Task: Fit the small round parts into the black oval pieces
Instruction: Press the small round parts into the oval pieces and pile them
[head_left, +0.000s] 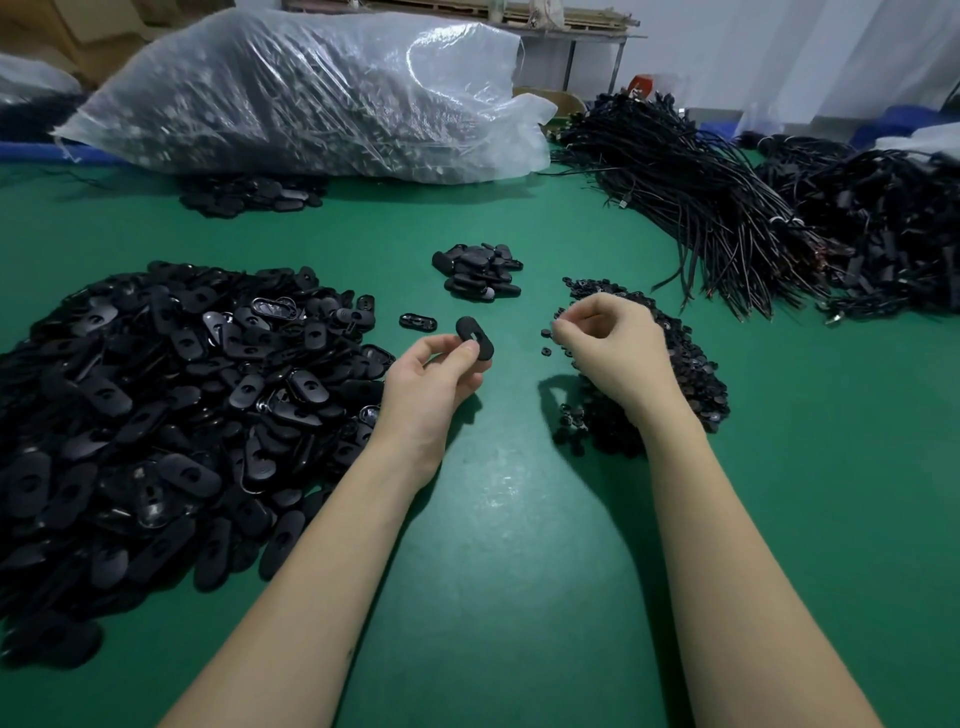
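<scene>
Forearms: ours, bare, nearest the lens, running from 6 o'clock up to mid-table over the green mat (498, 519).
Left hand (434, 374): at centre, thumb and fingers pinching an oval (474, 336) by its lower end; the oval sticks up toward 1 o'clock, its slot showing pale.
Right hand (610, 345): at 3 o'clock from the oval, apart from it, fingers curled in over the rounds (675, 374); fingertips pressed together, likely on one round part, but we cannot tell, too small.
Oval pile (156, 405): big heap at 9 o'clock, unfilled stock by our guess.
Small stack (480, 270): at 12 o'clock, probably finished ones, not certain.
Loose oval (418, 321): flat on the mat, just at 10 o'clock of the held one.
Handling, oval: we judge it light, stiff moulded plastic, matte, not slippery; hold it by the rim or one end and keep the slot clear.
Handling, rounds: tiny and light, easy to drop or flick off; take one edge-on with fingertips, press straight in.
Risk: rounds roll on the mat and several may lift together.
Background: plastic bag (311, 93) at 11 o'clock, cable bundles (727, 208) at 2 o'clock.
</scene>
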